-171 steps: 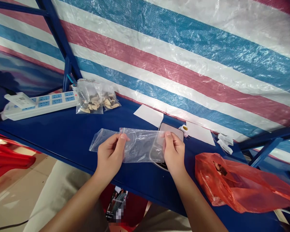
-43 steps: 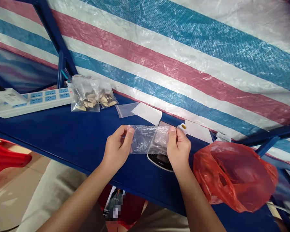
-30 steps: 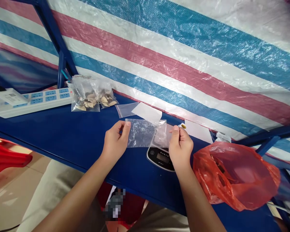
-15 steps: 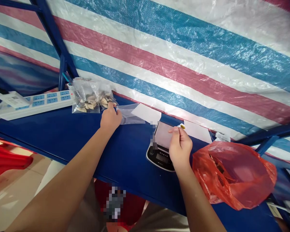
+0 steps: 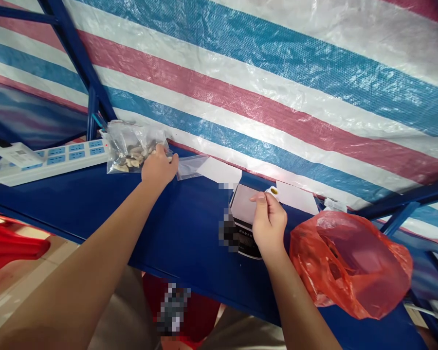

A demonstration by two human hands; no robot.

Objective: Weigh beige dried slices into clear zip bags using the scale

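Left hand [image 5: 159,165] has slid onto the filled bags [image 5: 126,148], fingers loosely parted; right hand [image 5: 270,218] hovers over the scale [image 5: 243,204], fingers curled closed, any hold unclear.

1. The left hand [image 5: 158,167] covers part of the filled clear bags [image 5: 124,148]; whether its fingers pinch the plastic, I cannot tell.
2. The right hand [image 5: 270,219] hides the right side of the scale [image 5: 244,201]; a pixelated patch masks its left edge, and the display is too dim for reading.
3. Inside the red bag [image 5: 365,262], the contents are unclear behind folds.
4. The left border cuts the red plastic furniture [image 5: 16,243].
5. Pixels blur the item below the worktop [image 5: 193,243].
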